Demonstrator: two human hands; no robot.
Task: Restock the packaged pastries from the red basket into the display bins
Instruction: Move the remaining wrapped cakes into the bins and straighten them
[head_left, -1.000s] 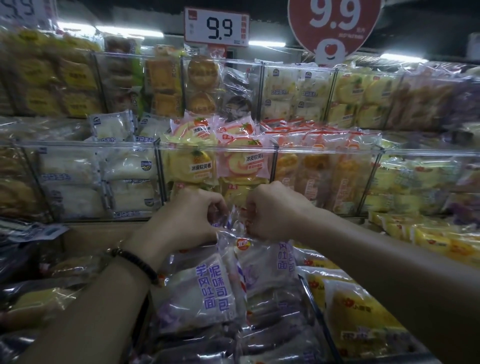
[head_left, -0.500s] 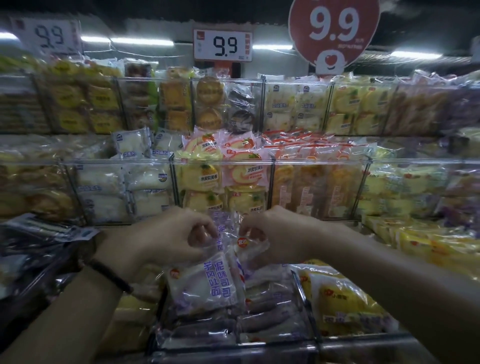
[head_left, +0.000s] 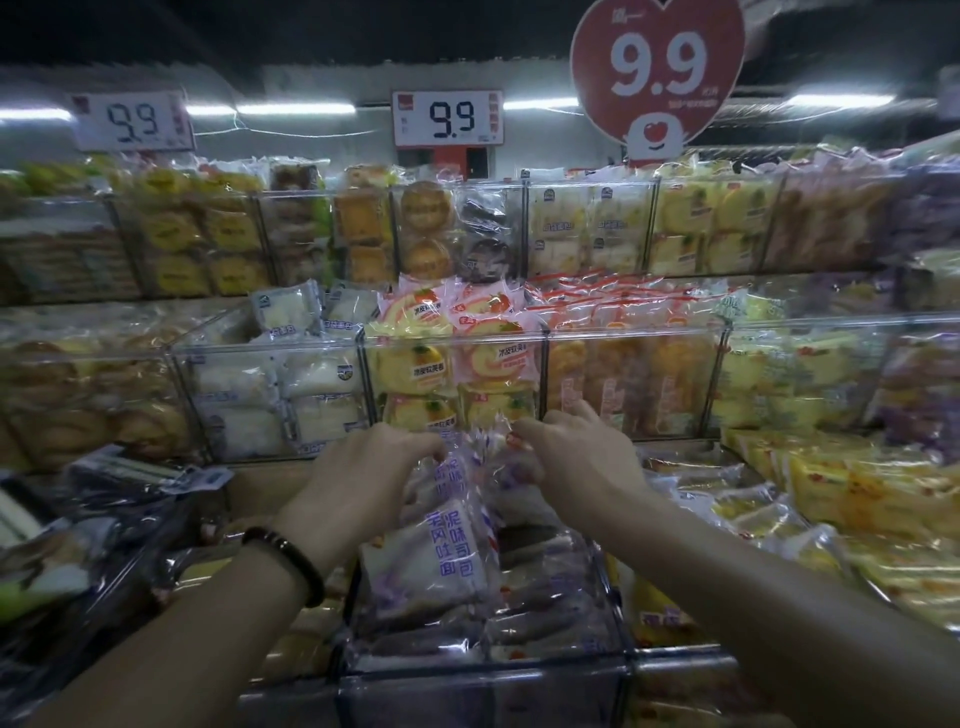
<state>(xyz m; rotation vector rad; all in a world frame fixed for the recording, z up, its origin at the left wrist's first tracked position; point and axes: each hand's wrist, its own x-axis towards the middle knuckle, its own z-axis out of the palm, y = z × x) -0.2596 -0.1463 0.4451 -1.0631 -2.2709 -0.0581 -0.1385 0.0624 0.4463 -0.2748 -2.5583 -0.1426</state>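
Note:
Over the near clear display bin (head_left: 483, 691), my left hand (head_left: 363, 478) pinches the top edge of a clear-wrapped pastry pack with purple lettering (head_left: 436, 551), which stands tilted in the bin. My right hand (head_left: 576, 462) grips the top of a second, similar pack (head_left: 511, 467) just right of the first. Several more purple-print packs (head_left: 540, 618) lie stacked below them in the same bin. The red basket is out of view.
Tiers of clear bins rise behind: white pastries (head_left: 275, 400), yellow and pink rolls (head_left: 452, 374), orange packs (head_left: 628, 379). Yellow packs (head_left: 852, 499) lie heaped at right, dark packs (head_left: 98, 519) at left. Price signs reading 9.9 (head_left: 449, 118) hang above.
Both hands have dropped lower toward the near bin with the packs. My right hand's fingers have loosened from a fist into a pinch. The view has tilted upward, showing more of the shelves.

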